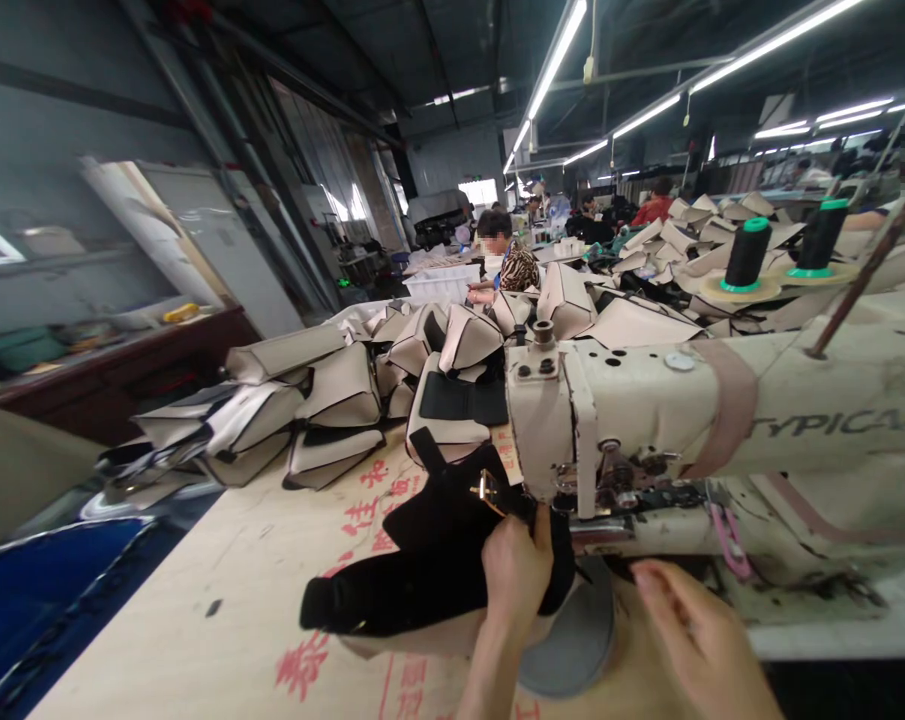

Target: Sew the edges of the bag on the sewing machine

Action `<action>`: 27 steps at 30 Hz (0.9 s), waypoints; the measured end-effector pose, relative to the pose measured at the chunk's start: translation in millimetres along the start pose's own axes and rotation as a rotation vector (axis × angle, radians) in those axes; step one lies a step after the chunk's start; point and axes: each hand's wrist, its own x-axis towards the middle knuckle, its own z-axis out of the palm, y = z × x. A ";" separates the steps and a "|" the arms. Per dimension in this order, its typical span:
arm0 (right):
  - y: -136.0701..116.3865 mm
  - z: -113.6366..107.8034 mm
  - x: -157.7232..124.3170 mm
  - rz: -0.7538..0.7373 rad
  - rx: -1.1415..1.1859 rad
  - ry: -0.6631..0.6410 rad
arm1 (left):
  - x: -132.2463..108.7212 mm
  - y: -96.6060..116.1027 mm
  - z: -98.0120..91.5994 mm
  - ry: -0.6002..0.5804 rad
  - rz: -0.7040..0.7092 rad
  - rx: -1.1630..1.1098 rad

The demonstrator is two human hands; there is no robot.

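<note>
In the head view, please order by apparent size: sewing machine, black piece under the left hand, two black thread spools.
1. Sewing machine
2. Black piece
3. Both thread spools: too alike to rank

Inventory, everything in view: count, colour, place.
Workpiece: 1, black and beige, at machine
Sewing machine: 1, cream, right
Thread cones: 2, black, above machine
Disc: 1, grey, beside workpiece
Table: 1, tan, foreground
Sewn pieces: many, beige and black, heaped behind workpiece
Crate: 1, white, beyond heap
Bin: 1, blue, lower left
Counter: 1, brown, left
Lamps: several, white, overhead
Coworkers: several, clothing varied, background
Left grip: 1, bare, on workpiece
Right grip: 1, bare, near disc
</note>
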 end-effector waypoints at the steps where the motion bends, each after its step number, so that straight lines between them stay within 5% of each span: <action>1: -10.6 24.2 6.4 -0.001 0.034 -0.090 | 0.0 -0.1 0.1 -0.005 0.000 0.003; 4: -26.5 72.7 25.3 0.017 0.006 -0.149 | 0.2 0.3 -0.1 -0.022 0.001 0.012; 7: -27.3 89.3 33.7 0.039 -0.049 -0.111 | 0.7 1.1 -0.1 -0.034 -0.004 0.018; 18: -32.6 82.6 35.5 0.118 -0.040 -0.093 | 0.7 2.2 -2.7 -0.041 0.005 0.030; 27: -43.2 100.0 36.3 0.472 0.486 -0.026 | 2.7 0.2 1.6 -0.028 -0.004 0.035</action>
